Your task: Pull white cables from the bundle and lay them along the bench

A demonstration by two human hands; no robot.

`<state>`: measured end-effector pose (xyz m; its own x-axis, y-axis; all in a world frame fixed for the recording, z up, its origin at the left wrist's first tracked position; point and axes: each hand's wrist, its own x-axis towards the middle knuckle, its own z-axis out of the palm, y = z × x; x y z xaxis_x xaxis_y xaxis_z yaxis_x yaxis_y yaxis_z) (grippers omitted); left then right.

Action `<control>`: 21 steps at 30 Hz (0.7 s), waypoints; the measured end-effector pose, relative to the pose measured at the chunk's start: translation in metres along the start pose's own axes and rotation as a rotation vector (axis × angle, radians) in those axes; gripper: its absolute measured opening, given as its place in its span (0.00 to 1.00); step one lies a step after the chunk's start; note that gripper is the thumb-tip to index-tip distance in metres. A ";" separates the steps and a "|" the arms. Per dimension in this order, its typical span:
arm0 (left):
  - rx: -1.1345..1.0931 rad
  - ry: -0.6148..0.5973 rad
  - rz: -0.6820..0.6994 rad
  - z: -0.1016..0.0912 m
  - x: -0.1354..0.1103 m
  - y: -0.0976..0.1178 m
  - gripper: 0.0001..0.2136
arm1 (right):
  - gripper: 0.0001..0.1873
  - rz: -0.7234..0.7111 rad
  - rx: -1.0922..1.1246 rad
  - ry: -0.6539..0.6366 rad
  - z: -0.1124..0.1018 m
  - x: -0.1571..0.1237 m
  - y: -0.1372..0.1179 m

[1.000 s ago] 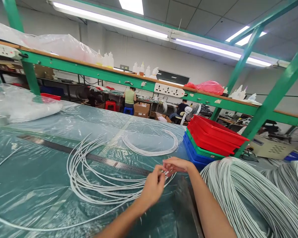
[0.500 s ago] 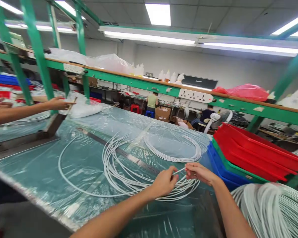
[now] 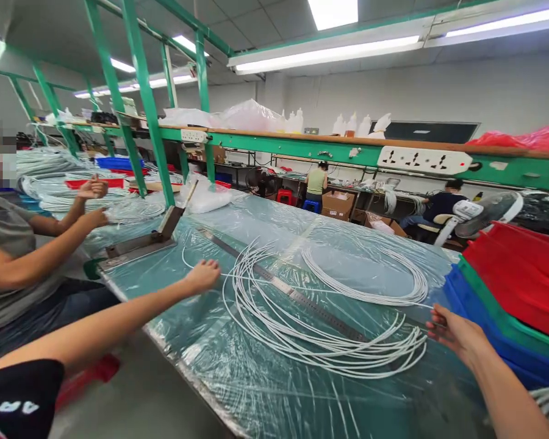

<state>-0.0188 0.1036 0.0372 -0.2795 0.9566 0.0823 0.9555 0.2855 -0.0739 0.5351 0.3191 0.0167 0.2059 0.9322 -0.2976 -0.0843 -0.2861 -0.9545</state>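
Both hands stretch one white cable apart: left hand [image 3: 204, 275] pinches an end near the ruler [image 3: 283, 286], right hand [image 3: 455, 334] grips the other. Many cut lengths [image 3: 329, 347] already lie looped between them; judging by that, measuring is well underway.

Little can be read here. On the black sleeve [image 3: 21, 399] at the near left edge stand white block letters, cut off by the frame; they look like "ARE", though the full word cannot be told. The steel ruler [image 3: 297, 297] lying across the desk [image 3: 201, 329] carries fine graduation marks, too small to read as numbers.
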 end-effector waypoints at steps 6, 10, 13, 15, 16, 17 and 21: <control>0.145 0.079 -0.122 -0.032 0.011 -0.031 0.14 | 0.07 0.020 0.199 0.038 0.004 -0.014 -0.017; 0.178 0.125 -0.073 -0.036 0.030 -0.023 0.21 | 0.09 0.034 0.309 0.066 0.001 -0.021 -0.027; 0.144 0.190 0.006 -0.019 0.052 -0.022 0.27 | 0.09 0.022 0.292 0.103 -0.001 -0.020 -0.032; 0.098 0.217 0.129 -0.001 0.067 -0.024 0.29 | 0.10 0.000 0.204 0.126 -0.002 -0.016 -0.034; 0.071 0.225 0.196 0.009 0.074 -0.025 0.29 | 0.09 -0.010 0.161 0.132 -0.002 -0.015 -0.035; 0.045 0.230 0.254 0.017 0.080 -0.024 0.30 | 0.09 -0.018 0.120 0.132 -0.002 -0.013 -0.035; -0.016 0.218 0.362 0.031 0.086 -0.003 0.32 | 0.06 -0.039 -0.001 0.091 0.001 -0.005 -0.034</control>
<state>-0.0489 0.1870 0.0137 0.0992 0.9598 0.2626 0.9902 -0.0691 -0.1215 0.5357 0.3248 0.0502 0.2963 0.9189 -0.2606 -0.0733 -0.2502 -0.9654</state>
